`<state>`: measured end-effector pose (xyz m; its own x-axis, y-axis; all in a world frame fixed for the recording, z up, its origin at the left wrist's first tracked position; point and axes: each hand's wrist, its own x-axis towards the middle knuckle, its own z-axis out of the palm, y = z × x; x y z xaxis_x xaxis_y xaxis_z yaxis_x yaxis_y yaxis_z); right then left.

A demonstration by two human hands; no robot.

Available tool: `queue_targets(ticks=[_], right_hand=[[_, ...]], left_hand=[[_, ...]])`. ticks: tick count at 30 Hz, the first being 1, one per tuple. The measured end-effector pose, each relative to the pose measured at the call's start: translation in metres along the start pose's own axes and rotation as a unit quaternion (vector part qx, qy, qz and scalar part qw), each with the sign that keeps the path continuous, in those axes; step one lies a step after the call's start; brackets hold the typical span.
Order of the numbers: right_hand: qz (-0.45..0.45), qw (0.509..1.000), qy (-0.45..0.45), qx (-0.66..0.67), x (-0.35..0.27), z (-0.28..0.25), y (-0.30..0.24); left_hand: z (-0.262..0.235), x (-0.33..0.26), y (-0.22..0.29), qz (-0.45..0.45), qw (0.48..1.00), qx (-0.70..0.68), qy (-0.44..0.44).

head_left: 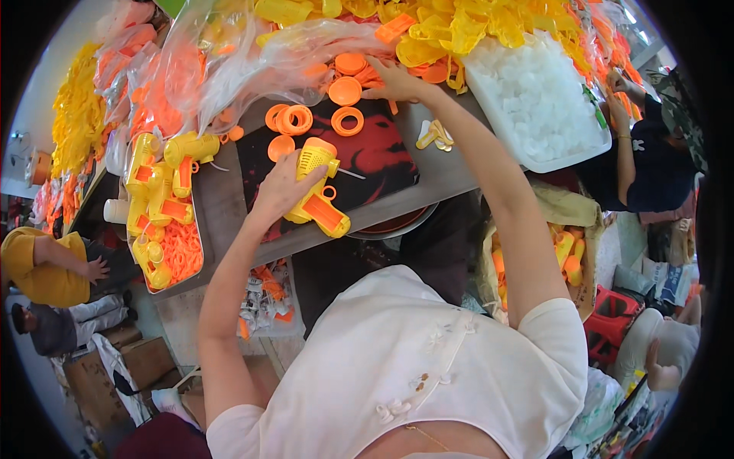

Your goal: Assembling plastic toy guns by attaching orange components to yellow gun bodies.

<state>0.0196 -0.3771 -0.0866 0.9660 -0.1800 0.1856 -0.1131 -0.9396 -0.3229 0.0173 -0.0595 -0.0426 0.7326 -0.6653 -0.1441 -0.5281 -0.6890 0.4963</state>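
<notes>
My left hand [284, 190] is closed around the side of a yellow toy water gun [315, 164] with an orange panel, lying on a black and red mat [375, 157]. A thin pale rod sticks out from the gun. Farther off, my right hand [401, 83] reaches into a heap of orange parts, thumb and fingers spread apart. Beside its fingertips lie orange round caps [345, 91]. Between the hands sit an orange ring [348, 121] and a small stack of orange rings [294, 120]. Another orange cap [281, 148] rests just beyond my left hand.
At the left, a tray [200, 256] holds yellow guns and orange pieces. A white tub [535, 164] of translucent pieces stands at the right. Yellow parts [459, 30] and clear plastic bags [252, 61] pile up along the back. Small yellow-white pieces [436, 136] lie right of the mat. Other people are nearby.
</notes>
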Motion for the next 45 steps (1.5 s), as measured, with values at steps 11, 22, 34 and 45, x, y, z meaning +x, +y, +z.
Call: queue_targets(ticks=[11, 22, 34, 45], right_hand=[[-0.038, 0.994, 0.029, 0.098, -0.037, -0.057, 0.006], [-0.135, 0.978, 0.158, 0.022, -0.045, 0.006, -0.002], [0.048, 0.722, 0.104, 0.682, -0.037, -0.042, -0.019], [0.054, 0.671, -0.093, 0.733, -0.134, -0.047, -0.179]], left_hand=[[-0.012, -0.026, -0.019, -0.141, 0.817, -0.555, -0.064], [0.011, -0.064, -0.017, -0.067, 0.615, -0.784, 0.047], [0.006, -0.033, 0.018, 0.031, 0.528, -0.848, 0.036], [0.008, -0.019, 0.028, 0.023, 0.701, -0.682, 0.207]])
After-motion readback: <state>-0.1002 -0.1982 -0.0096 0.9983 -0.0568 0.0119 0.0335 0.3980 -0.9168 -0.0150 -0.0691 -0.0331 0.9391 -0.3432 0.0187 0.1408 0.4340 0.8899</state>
